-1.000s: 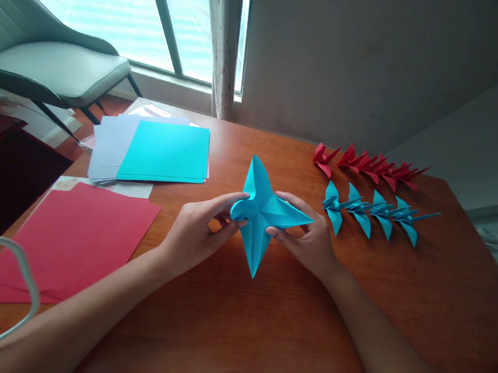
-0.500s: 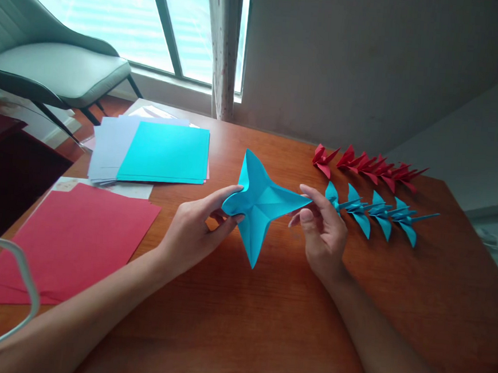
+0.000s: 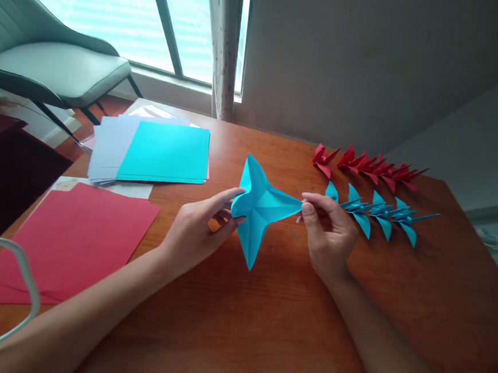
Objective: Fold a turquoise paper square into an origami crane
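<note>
A blue folded-paper piece [image 3: 258, 205], shaped like a star with pointed arms, is held up over the table in front of me. My left hand [image 3: 206, 217] grips its left side between thumb and fingers, where the paper curls over. At the right, my right hand [image 3: 329, 227] pinches the tip of the long right arm between thumb and forefinger. One arm points up and another points down, both free. Just beyond my right hand stands a row of blue origami cranes [image 3: 380, 211], the nearest partly hidden by my fingers.
Behind the blue row is a line of red origami cranes [image 3: 367, 166]. Blue paper sheets [image 3: 167, 154] lie on white sheets [image 3: 110, 144] at the back left. Red paper [image 3: 72, 247] covers the left of the wooden table [image 3: 229, 334]. A pale cable [image 3: 24, 275] curves in at lower left.
My right thumb and forefinger have closed on the tip of the right arm, having been more apart before. The paper's right tip has shifted slightly left, and its curled left side slightly right.
</note>
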Motion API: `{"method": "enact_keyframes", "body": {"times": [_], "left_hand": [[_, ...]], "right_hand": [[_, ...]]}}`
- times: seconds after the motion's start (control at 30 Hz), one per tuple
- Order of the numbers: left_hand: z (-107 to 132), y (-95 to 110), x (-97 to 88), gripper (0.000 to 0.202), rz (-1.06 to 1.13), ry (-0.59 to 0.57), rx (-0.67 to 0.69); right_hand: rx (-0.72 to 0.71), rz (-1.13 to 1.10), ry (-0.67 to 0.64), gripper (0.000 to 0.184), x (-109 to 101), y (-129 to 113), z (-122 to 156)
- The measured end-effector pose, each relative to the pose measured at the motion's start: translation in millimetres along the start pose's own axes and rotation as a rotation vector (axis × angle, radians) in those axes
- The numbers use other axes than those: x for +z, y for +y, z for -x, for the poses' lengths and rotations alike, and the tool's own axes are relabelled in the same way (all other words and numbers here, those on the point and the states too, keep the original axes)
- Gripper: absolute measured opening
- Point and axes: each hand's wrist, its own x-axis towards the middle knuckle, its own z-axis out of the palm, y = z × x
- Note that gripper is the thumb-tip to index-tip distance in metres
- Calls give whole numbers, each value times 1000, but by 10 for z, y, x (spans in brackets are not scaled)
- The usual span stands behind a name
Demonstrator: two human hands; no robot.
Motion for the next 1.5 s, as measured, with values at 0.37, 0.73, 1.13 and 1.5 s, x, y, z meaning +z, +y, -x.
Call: {"method": "enact_keyframes", "body": {"times": [0.37,0.73,1.13,1.5], "left_hand": [[-2,-5,16,40,-4,-8,-2],[1,-23,14,39,30,-6,2],[-2,1,2,38,17,-28,-29],[2,-8,7,40,82,-39,2]], "right_hand": [[-50,-5,-9,12,-29,17,-21],[-72,-64,-181,23,-31,21,-10],[-13,-139,-380,40,-21,49,-24],[-7,-10,-499,56,-2,113,9]]}}
